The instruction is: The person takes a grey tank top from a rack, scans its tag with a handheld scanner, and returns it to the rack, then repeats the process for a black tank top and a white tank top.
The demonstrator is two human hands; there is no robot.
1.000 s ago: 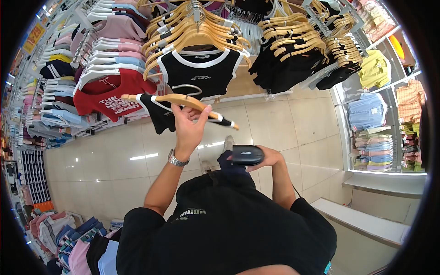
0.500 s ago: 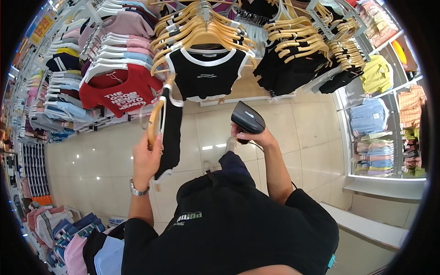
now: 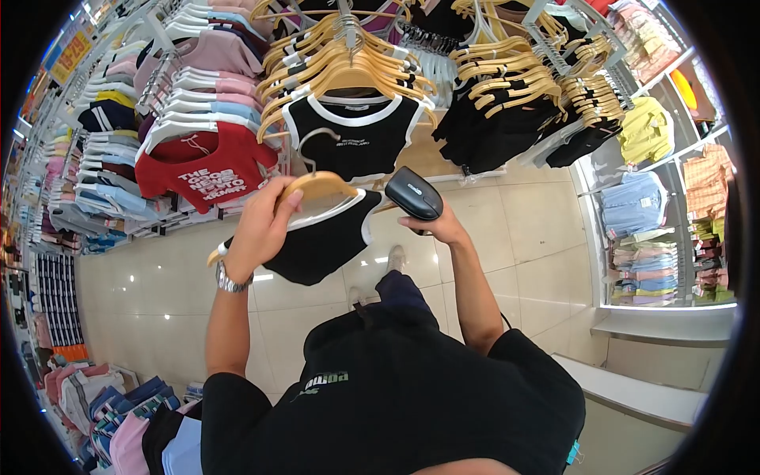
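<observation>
My left hand (image 3: 269, 226) is closed on a wooden hanger (image 3: 323, 186) with a metal hook. From it hangs a black top with white trim (image 3: 321, 245), its body spread toward the right. In my right hand (image 3: 440, 225) is a black handheld scanner (image 3: 414, 194), held just right of the hanging top. Beyond them, a similar black top with white trim (image 3: 356, 134) hangs at the front of a row of wooden hangers.
A red printed shirt (image 3: 207, 168) fronts the rack at the left. Black garments (image 3: 497, 131) hang at the right, near shelves with a blue shirt (image 3: 633, 202). Folded clothes (image 3: 131, 443) lie at the lower left. Tiled floor (image 3: 507, 261) shows between.
The hanger and top in my left hand have turned from edge-on to nearly face-on and swung right. My right hand has moved the scanner slightly left, closer to the top.
</observation>
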